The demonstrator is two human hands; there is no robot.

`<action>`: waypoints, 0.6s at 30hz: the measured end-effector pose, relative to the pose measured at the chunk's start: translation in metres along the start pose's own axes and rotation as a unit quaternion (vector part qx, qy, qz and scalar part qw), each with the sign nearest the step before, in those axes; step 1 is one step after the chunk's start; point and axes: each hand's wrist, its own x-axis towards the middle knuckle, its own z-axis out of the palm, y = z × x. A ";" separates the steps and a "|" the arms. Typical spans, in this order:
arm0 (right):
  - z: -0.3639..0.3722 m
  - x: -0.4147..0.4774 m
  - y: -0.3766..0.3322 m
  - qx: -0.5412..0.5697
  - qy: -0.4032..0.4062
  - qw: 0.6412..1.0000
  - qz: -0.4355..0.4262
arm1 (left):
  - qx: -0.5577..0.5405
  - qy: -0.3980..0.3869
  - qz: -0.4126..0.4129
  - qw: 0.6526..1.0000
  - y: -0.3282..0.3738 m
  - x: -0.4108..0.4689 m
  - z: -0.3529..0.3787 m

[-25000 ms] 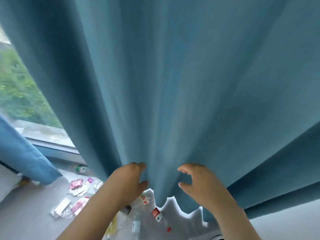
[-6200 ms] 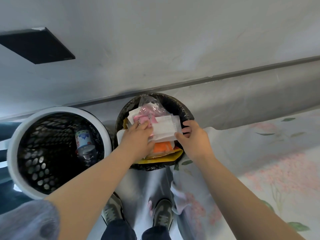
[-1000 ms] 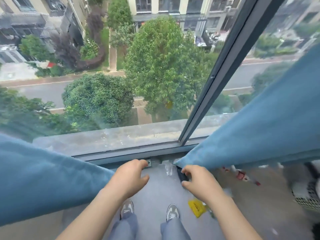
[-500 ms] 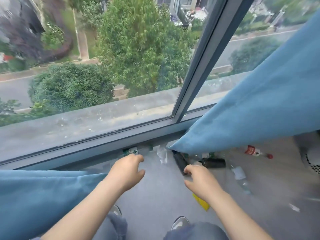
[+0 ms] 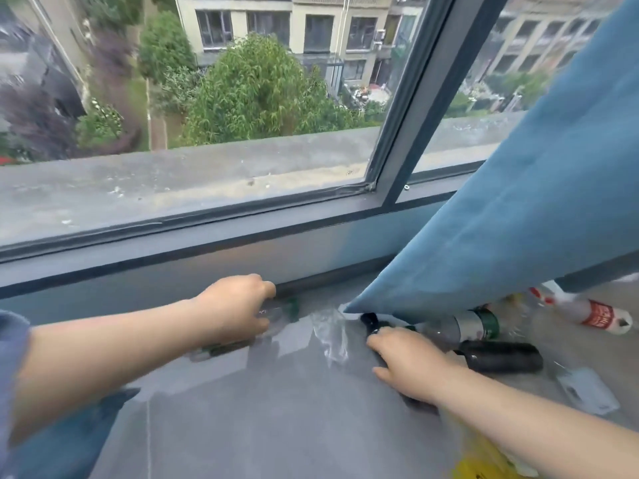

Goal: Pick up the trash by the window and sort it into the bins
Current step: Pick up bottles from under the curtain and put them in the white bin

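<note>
I count two hands, the left hand and right hand; two dark bottles; three clear bottles, as far as I can tell; two blue curtain panels; two window panes; one yellow packet; one clear wrapper; one flat clear packet.

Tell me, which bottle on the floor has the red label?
The red-label bottle is the clear one lying farthest right, beyond the blue curtain. The black bottle shows no red; the green-label bottle beside it wears green and white.
</note>
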 end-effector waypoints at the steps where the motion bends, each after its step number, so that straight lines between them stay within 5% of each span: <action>1: 0.009 0.007 -0.002 0.002 0.008 1.000 -0.002 | 0.009 0.006 0.005 1.000 -0.003 0.005 0.007; 7: 0.033 0.015 0.009 0.035 0.097 0.995 0.010 | 0.022 0.045 0.008 0.999 -0.006 0.020 0.050; 18: 0.057 0.008 0.025 0.137 0.067 0.981 0.123 | 0.015 0.007 -0.031 0.999 -0.021 0.020 0.080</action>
